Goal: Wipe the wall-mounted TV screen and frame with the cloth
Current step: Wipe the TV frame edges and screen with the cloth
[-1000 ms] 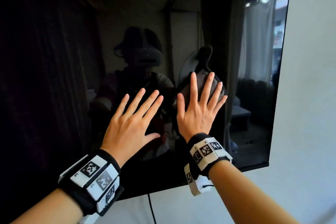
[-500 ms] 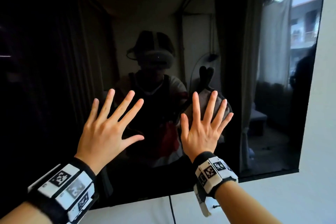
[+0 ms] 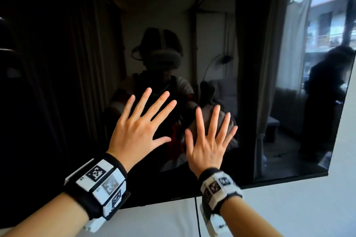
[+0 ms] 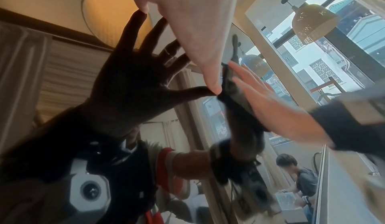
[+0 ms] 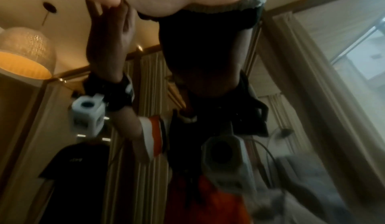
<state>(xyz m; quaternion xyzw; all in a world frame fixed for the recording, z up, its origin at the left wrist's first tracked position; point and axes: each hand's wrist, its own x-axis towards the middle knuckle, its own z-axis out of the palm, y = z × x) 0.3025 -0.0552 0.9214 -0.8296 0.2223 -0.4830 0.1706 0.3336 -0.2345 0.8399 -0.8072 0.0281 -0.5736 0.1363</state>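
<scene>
A soft grey cloth (image 3: pixel 224 121) is pressed flat on the big black wall TV screen (image 3: pixel 269 63) by the right hand (image 3: pixel 209 140), fingers spread. The left hand (image 3: pixel 142 127), at 9 o'clock beside it, is laid open on the glass. Most of the screen and the thin black frame (image 3: pixel 289 178) look still to be wiped.

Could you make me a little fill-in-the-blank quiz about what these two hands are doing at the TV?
1. The cloth is pressed flat against the TV screen under the ____ hand.
2. The left hand rests on the screen with its fingers ____.
3. A thin black ____ hangs down the wall below the TV.

Missing words: right; spread; cable
</scene>
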